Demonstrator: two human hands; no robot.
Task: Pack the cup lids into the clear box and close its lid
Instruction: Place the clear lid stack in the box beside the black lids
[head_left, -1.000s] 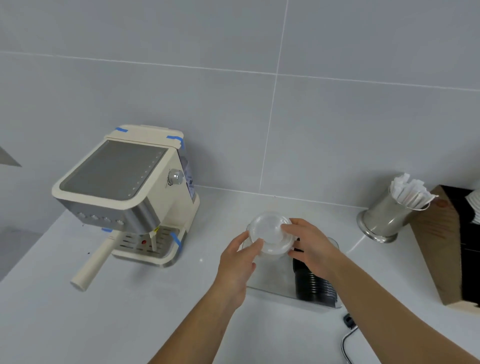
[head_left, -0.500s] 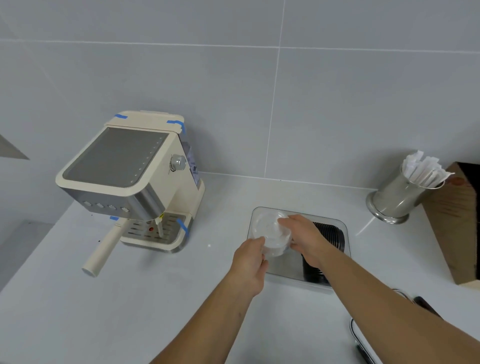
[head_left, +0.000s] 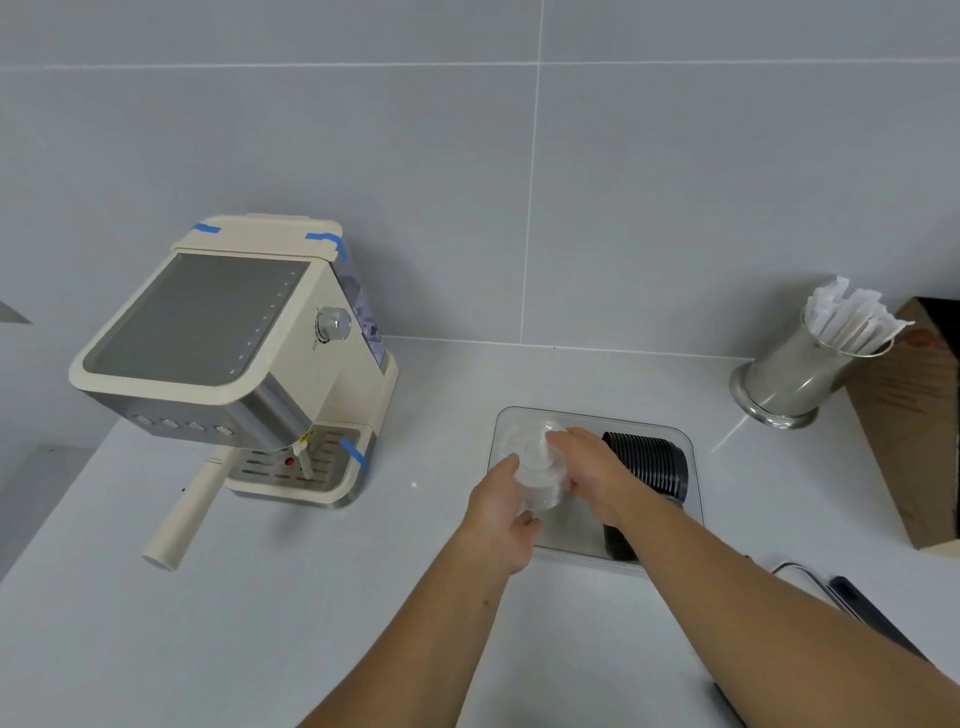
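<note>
— How are the hands being held?

— Both forearms are being extended forward from the lower edge of the view, converging over the clear box (head_left: 592, 540). The left hand (head_left: 501, 512) is being held with the thumb raised and the fingers curled under a stack of clear cup lids (head_left: 537, 467). The right hand (head_left: 592, 473) is being laid over the stack from the other side, palm down, fingers closed against it.

— So the stack is being gripped?

— Yes, it is being clasped between both hands, tilted, over the left part of the box; whether it is touching the floor of the box cannot be told.

— What else is being kept in the box?

— A row of black lids (head_left: 647, 467) is being held along its right side, on edge.

— And the surroundings?

— The box is being supported by a white counter (head_left: 208, 623), with an espresso machine (head_left: 234, 364) to the left and a steel cup of wrapped straws (head_left: 795, 374) to the right.
</note>
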